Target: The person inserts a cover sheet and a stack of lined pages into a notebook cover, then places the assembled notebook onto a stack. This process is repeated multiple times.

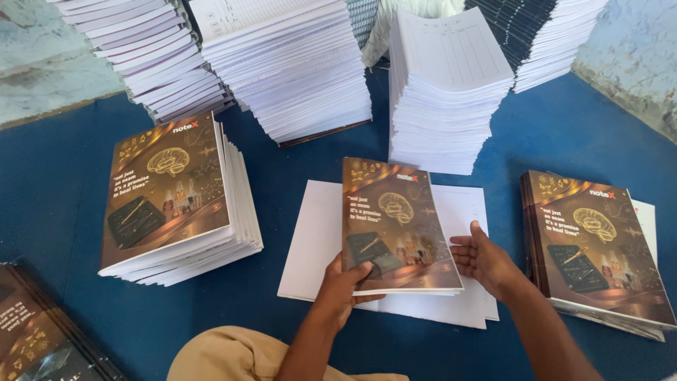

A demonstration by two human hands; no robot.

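1. Head view, looking down at a blue floor covering (282, 310).
2. Left hand (340, 288): closed on the near left corner of a brown-covered notebook (398, 226), thumb on top of the cover, fingers wrapped under the edge.
3. Right hand (483, 257): open, fingers loosely spread, fingertips touching the notebook's right edge; it grips nothing.
4. The notebook lies roughly flat, centre of view, on top of large white sheets (314, 236) spread on the covering. Cover shows a gold brain drawing and a dark pad with a pen.
5. Left of centre: a stack of finished notebooks (173, 201) with the same cover, set at a slight angle, well apart from the hands.
6. Right of the right hand: a shorter stack of covered notebooks (599, 254), near the forearm.
7. Behind: three tall stacks of uncovered ruled page blocks (444, 92), with more piles in the far corners.
8. Bottom left corner: dark cover sheets (42, 331), partly cut off.
9. Bottom centre: tan-clothed knee (233, 360).
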